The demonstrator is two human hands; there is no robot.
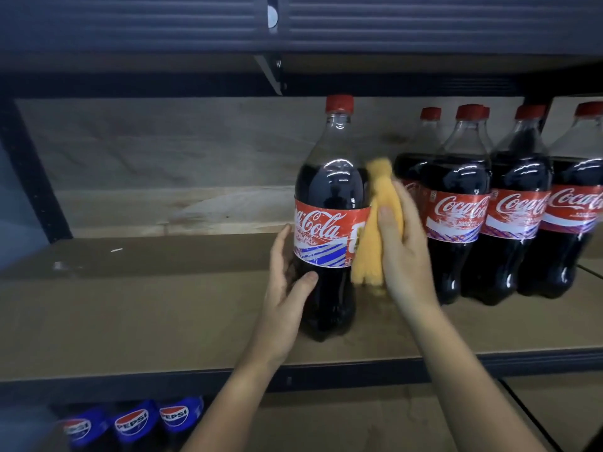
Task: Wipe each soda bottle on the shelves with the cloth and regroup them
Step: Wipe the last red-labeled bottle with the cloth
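Observation:
A large cola bottle [329, 190] with a red cap and red label stands alone on the brown shelf [163, 308], near its middle. My left hand [287, 282] grips the bottle's lower left side, thumb across the front. My right hand [404, 252] holds a folded yellow cloth [473, 223] against the bottle's right side at label height. Several more cola bottles [456, 203] stand grouped on the shelf to the right, close behind my right hand.
The shelf's left half is bare board, with a dark upright post [29, 171] at the far left. A dark upper shelf edge [293, 83] runs overhead. Blue-capped Pepsi bottles [133, 422] stand on the shelf below, at bottom left.

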